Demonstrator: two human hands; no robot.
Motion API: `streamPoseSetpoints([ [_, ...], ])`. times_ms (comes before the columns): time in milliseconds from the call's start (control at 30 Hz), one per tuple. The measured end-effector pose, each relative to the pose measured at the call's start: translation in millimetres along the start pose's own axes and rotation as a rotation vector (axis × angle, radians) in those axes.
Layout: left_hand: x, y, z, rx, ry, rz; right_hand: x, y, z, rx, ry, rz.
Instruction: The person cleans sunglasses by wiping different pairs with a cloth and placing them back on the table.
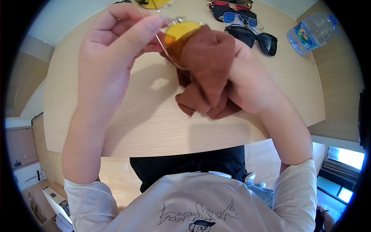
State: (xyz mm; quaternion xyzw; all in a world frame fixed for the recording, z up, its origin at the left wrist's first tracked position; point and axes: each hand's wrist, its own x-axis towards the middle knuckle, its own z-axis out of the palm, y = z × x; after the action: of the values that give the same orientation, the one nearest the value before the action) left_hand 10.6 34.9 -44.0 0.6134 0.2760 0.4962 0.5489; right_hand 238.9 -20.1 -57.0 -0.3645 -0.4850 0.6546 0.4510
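Head view: what is the left hand (106, 48) holding?

It has the yellow glasses (180, 31). The thumb and fingers are pinched close together on one side of them, so that hand is nearly closed.

And where are the glasses?

Up over the wooden table (154, 135), between the two hands. The brown cloth (208, 62) is touching them and covers part of a round yellow lens.

What about the right hand (247, 75)?

It is closed on the brown cloth. The cloth hides most of its fingers, so I can't tell just how they bend. A loose bit of cloth hangs down below.

What is that yellow bit (156, 3) at the top edge?

I can't tell if it is part of the same glasses or not. It is cut off.

What else is on the table?

More glasses sit in a row at the back, past the right hand. The black sunglasses (267, 44) are nearest, then the blue glasses (232, 18), and some red glasses (241, 7) are farther back. A clear bottle (311, 34) is near the right edge, well apart from the hands.
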Motion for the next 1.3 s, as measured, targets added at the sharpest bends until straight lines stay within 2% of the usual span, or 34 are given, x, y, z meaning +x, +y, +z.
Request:
streamPoseSetpoints([
  [100, -3, -4, 5, 0.082, 0.002, 0.015, -4, -5, 5, -0.091, 0.010, 0.066],
  [200, -4, -3, 7, 0.069, -0.046, 0.045, -4, -6, 5, -0.021, 0.001, 0.046],
  [300, -2, 0, -4, 0.116, -0.037, 0.039, -3, -10, 3, -0.138, -0.020, 0.013],
  [367, 2, 3, -14, -0.014, -0.061, 0.035, -3, -10, 1, -0.157, -0.024, 0.002],
  [500, 2, 3, -8, -0.037, -0.054, 0.044, -5, -18, 2, -0.211, 0.055, 0.031],
  [600, -1, 5, 3, -0.056, 0.052, 0.032, -6, -17, 2, -0.174, 0.025, 0.034],
  [667, -3, -3, 0, 0.088, -0.023, 0.040, -5, -14, 2, -0.161, -0.020, 0.024],
  [800, -9, -8, 16, 0.145, -0.008, 0.059, -6, -15, 6, -0.136, 0.013, 0.088],
  [900, -8, -8, 11, 0.138, -0.028, 0.079, -6, -17, 7, -0.209, 0.024, 0.027],
  [1000, -2, -5, 1, 0.128, 0.067, 0.076, -7, -19, 5, -0.254, -0.013, 0.032],
  [1100, 3, -1, -12, -0.023, 0.062, 0.063, -6, -18, -1, -0.429, 0.090, -0.012],
  [1167, 6, 0, -21, -0.140, 0.059, 0.082, -2, -10, -14, -0.105, 0.070, -0.058],
  [1233, 6, 3, -20, -0.160, 0.050, 0.061, 1, -9, -16, -0.075, 0.052, -0.120],
  [1300, 6, 8, -18, -0.180, 0.042, 0.041, 12, -5, -13, 0.307, 0.456, -0.222],
])
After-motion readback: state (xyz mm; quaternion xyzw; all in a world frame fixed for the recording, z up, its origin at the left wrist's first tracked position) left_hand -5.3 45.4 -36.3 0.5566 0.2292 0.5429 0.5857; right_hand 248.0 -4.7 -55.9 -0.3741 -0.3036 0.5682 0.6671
